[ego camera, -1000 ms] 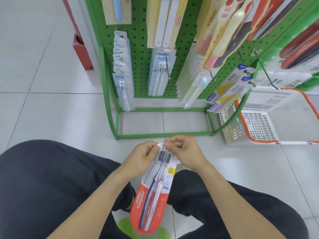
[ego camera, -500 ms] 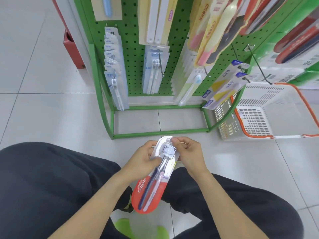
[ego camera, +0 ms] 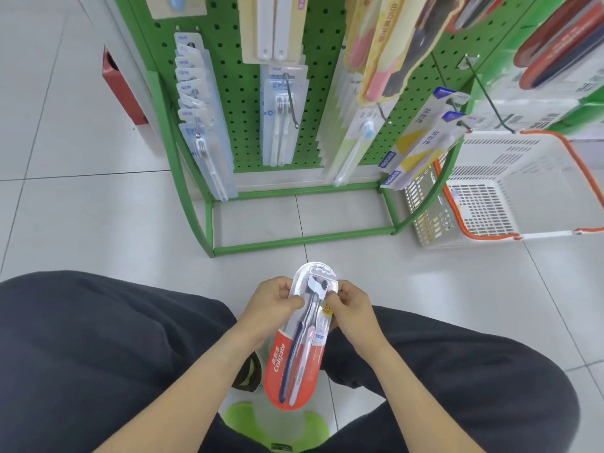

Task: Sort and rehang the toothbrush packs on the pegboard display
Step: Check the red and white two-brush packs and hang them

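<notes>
Raised since earlier — red-and-clear two-brush blister pack [ego camera: 299, 341], pinched in left hand [ego camera: 273, 304] and right hand [ego camera: 348, 308]; unhung, green pegboard [ego camera: 242, 93] hooks waiting.

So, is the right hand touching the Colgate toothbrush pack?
Touching. The head view shows the right hand pinching the right edge of the Colgate toothbrush pack, near its upper part.

At six o'clock, glossy clear plastic toothbrush pack [ego camera: 299, 341]; painted metal pegboard [ego camera: 240, 93] at twelve; shiny tiled floor [ego camera: 81, 217].
</notes>
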Available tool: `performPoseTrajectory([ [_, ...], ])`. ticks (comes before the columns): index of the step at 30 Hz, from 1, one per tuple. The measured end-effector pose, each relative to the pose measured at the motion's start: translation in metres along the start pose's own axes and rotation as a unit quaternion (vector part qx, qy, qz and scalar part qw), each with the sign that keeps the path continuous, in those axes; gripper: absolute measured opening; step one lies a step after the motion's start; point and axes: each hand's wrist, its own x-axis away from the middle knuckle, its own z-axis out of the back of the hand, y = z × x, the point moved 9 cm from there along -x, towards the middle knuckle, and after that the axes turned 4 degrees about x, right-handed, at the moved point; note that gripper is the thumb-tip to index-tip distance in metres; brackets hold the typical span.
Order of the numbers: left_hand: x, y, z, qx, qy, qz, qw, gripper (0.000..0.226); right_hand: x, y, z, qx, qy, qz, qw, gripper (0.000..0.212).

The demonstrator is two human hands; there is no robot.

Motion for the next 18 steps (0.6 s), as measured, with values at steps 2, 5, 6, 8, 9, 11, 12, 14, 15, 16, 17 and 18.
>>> performPoseTrajectory([
  [2,0.001,-0.008,-0.005,-0.021,0.01,0.008,1.0,0.008,0.001,0.013,-0.003,-0.001,-0.027,-0.006,1.0,0.015],
  [5,0.003,-0.019,-0.012,-0.048,0.008,0.023,0.999,0.014,0.007,0.031,-0.007,-0.027,-0.058,-0.015,0.998,0.026],
  [6,0.002,-0.022,-0.014,-0.054,0.003,0.027,0.998,0.017,0.008,0.036,-0.008,-0.037,-0.066,-0.019,0.997,0.027],
  [8,0.001,-0.025,-0.015,-0.071,0.0,0.034,0.997,0.021,0.009,0.041,-0.01,-0.046,-0.07,-0.031,0.996,0.028],
  [9,0.0,-0.025,-0.014,-0.082,0.003,0.035,0.996,0.023,0.009,0.042,-0.01,-0.05,-0.065,-0.035,0.996,0.029],
  [11,-0.003,-0.022,-0.014,-0.097,0.012,0.025,0.995,0.025,0.007,0.042,-0.008,-0.063,-0.059,-0.04,0.995,0.031],
  [12,-0.003,-0.02,-0.013,-0.098,0.016,0.015,0.995,0.026,0.005,0.042,-0.008,-0.068,-0.06,-0.042,0.995,0.033],
  [14,-0.004,-0.017,-0.012,-0.106,0.025,-0.005,0.994,0.026,0.004,0.043,-0.008,-0.076,-0.069,-0.047,0.994,0.038],
  [15,-0.003,-0.016,-0.011,-0.116,0.029,-0.012,0.993,0.025,0.004,0.044,-0.009,-0.08,-0.075,-0.05,0.993,0.039],
  [16,-0.004,-0.017,-0.011,-0.125,0.034,-0.016,0.991,0.024,0.003,0.045,-0.01,-0.084,-0.079,-0.052,0.992,0.039],
  [17,-0.004,-0.017,-0.01,-0.127,0.039,-0.02,0.991,0.023,0.003,0.044,-0.01,-0.087,-0.079,-0.052,0.992,0.038],
  [18,-0.004,-0.018,-0.009,-0.124,0.045,-0.021,0.991,0.021,0.002,0.043,-0.01,-0.089,-0.073,-0.05,0.992,0.034],
])
